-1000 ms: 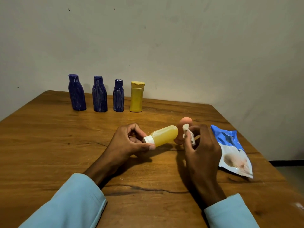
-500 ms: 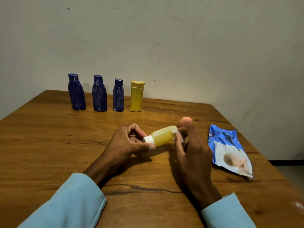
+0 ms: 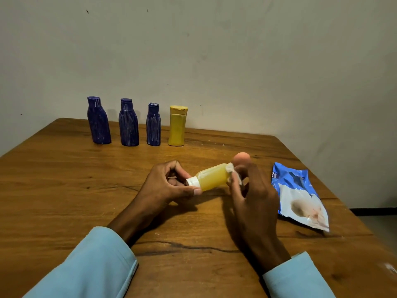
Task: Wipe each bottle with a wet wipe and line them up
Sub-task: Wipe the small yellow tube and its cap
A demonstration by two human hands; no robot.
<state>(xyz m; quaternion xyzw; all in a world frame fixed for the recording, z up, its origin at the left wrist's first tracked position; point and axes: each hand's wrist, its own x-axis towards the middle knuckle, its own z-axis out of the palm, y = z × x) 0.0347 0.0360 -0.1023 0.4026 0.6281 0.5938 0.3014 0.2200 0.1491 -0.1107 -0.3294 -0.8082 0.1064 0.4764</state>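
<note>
The small yellow bottle (image 3: 211,177) lies sideways in the air just above the table (image 3: 64,201), white cap (image 3: 192,182) pinched in the left hand (image 3: 169,186), while the right hand (image 3: 251,196) presses a bunched wet wipe (image 3: 233,174) against its base end. Best here to roll the bottle by the cap so the wipe covers every side, keeping a firm pinch. Behind, three blue bottles (image 3: 128,123) and a yellow one (image 3: 177,125) stand in a row; a pinkish bottle top (image 3: 241,157) peeks behind the right hand, wipe packet (image 3: 300,196) beside it.
</note>
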